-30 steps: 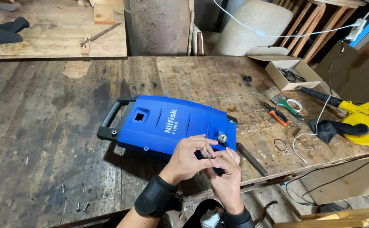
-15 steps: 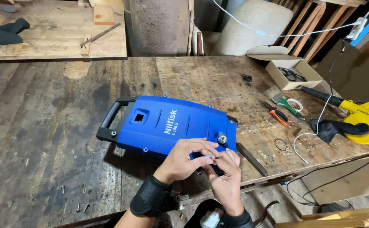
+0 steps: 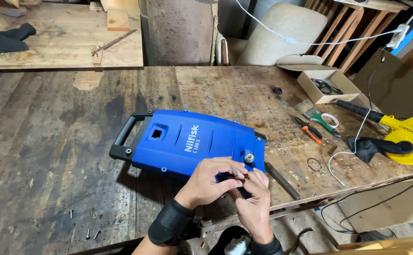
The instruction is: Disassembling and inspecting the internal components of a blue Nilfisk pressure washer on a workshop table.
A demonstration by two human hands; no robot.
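Pinching a small, thin grey metal piece [image 3: 235,170] between them, the left hand [image 3: 212,180] and the right hand [image 3: 253,200] meet fingertip to fingertip, both closed on it; what kind of piece it is cannot be told. Its long axis slants, one end toward 11 o'clock, the other toward 5 o'clock. It sits just above the near right corner of the blue plastic pressure-washer housing [image 3: 192,141], beside the housing's brass outlet fitting [image 3: 249,157]. That housing lies flat on the worn wooden workbench [image 3: 50,141], its long axis running from 9 to 3 o'clock, black carry handle [image 3: 124,139] toward 9. At 3 o'clock lie orange-handled pliers [image 3: 310,132] and a yellow blower [image 3: 412,139].
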